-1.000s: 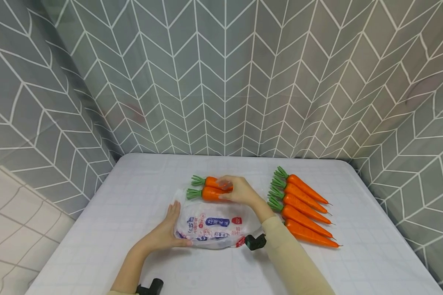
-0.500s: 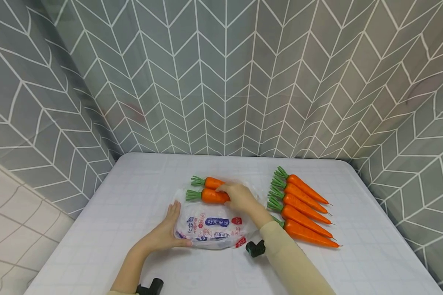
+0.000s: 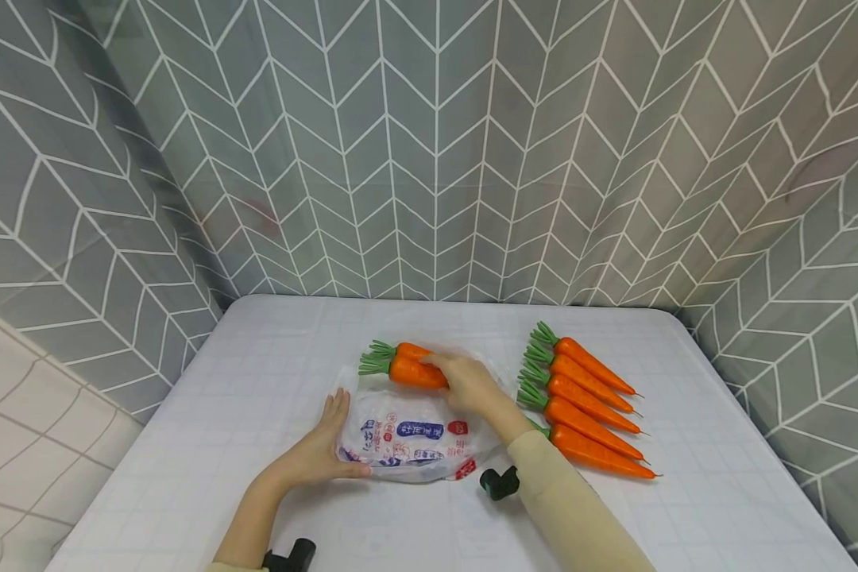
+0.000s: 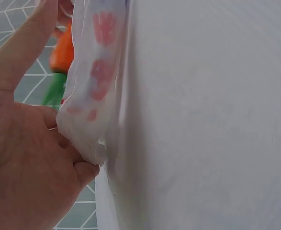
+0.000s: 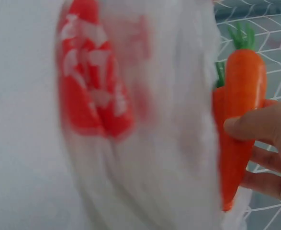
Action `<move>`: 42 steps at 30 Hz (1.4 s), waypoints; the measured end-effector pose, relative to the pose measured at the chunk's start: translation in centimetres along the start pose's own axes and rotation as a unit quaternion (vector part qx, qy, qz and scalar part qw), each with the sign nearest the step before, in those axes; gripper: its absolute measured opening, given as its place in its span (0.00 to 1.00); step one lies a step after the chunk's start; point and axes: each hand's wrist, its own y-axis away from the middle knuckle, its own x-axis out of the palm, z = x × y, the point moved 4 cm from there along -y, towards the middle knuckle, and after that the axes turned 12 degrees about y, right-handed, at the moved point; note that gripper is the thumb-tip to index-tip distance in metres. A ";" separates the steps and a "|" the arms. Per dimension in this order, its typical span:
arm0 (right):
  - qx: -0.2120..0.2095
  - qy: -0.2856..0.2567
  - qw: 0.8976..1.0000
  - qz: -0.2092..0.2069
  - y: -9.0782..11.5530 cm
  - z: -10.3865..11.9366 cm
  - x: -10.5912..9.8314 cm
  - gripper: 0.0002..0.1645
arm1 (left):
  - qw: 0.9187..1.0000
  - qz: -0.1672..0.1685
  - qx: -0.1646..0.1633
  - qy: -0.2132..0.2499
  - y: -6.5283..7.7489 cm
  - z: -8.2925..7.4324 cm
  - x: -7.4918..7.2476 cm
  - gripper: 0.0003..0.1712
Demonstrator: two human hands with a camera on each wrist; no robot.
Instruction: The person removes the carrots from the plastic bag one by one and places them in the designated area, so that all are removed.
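Note:
On the table in the head view lies a translucent white plastic bag [image 3: 429,465] with blue and red print. My left hand [image 3: 322,451] rests against its left end, fingers extended along the side and thumb at the front edge. My right hand [image 3: 466,383] grips two orange carrots with green tops, the front carrot [image 3: 416,373] and the back carrot [image 3: 409,349], pressed together above the bag's far part. In the right wrist view, the thumb lies across the nearer carrot [image 5: 245,72], partly covering the other. The carrots' tips are hidden by the hand in the head view.
Several more carrots [image 3: 589,429] lie in a slanted row on the right of the white table [image 3: 243,381], beside my right forearm. Grey patterned curtains [image 3: 436,159] stand behind and at both sides. A small black device [image 3: 499,483] is strapped to the right wrist.
My right hand has closed round the carrots and drawn them together, the front one rising towards the back one. The left hand has stayed at the bag's end.

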 end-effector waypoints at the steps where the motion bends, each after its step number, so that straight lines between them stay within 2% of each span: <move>1: 0.002 -0.014 1.000 -0.007 0.0 -0.1 -0.2 0.36 | 1.000 0.000 0.000 -0.001 0.0 0.0 0.0 0.76; 5: -0.001 -0.098 0.995 -0.028 0.2 -0.3 -1.1 0.38 | 1.000 -0.002 -0.003 -0.002 0.0 0.1 0.0 0.76; 10: -0.002 -0.211 0.977 -0.039 0.9 -0.5 -2.2 0.38 | 1.000 -0.001 -0.004 -0.003 0.0 0.0 0.0 0.76; 18: -0.016 -0.307 0.950 -0.045 2.7 -0.2 -4.7 0.39 | 1.000 0.003 0.001 0.000 0.1 0.1 -0.2 0.76; 30: 0.023 -0.356 0.934 -0.029 5.5 -0.4 -7.3 0.41 | 1.000 0.006 0.003 0.001 0.0 -0.5 -0.4 0.76; 42: 0.052 -0.340 0.938 -0.052 8.3 -2.2 -8.5 0.41 | 1.000 0.004 0.005 0.001 0.0 -0.4 -0.4 0.76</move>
